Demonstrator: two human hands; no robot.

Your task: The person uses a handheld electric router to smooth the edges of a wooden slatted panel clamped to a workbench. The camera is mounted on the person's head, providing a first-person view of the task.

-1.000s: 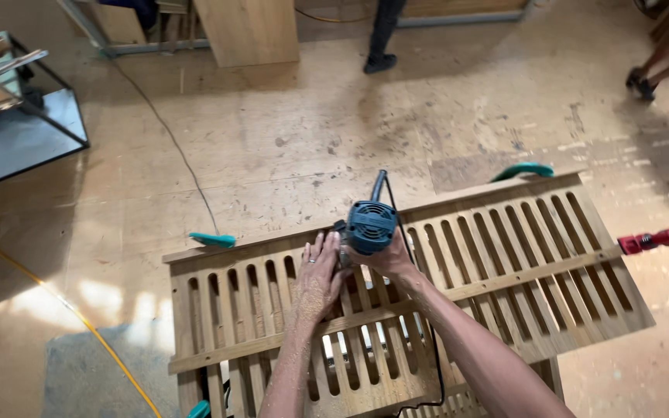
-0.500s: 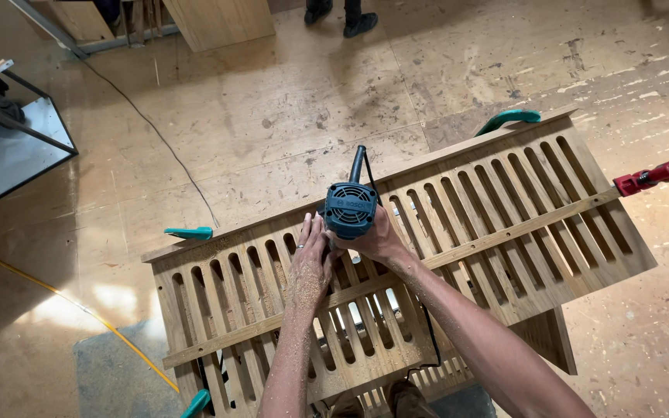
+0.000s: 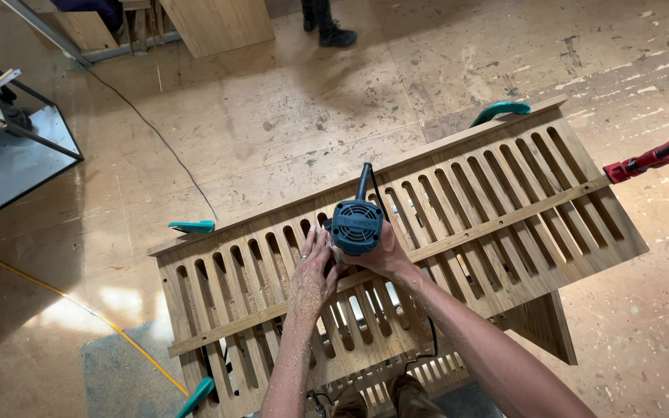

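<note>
- No packages, signs or screens anywhere in sight.
- One small pale label on the dark teal cap of the router (image 3: 357, 226), standing on the slotted wooden panel (image 3: 505, 193); its print is too small to read.

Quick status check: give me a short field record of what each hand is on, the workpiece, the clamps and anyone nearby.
Left hand: flat on the slotted wooden panel, beside the tool, dusted with sawdust
Right hand: gripping the blue trim router
Router: upright on the panel, cord trailing away
Clamps: red clamp at right edge; teal clamps along the edges
Nearby: another person's boot at the top of view
</note>
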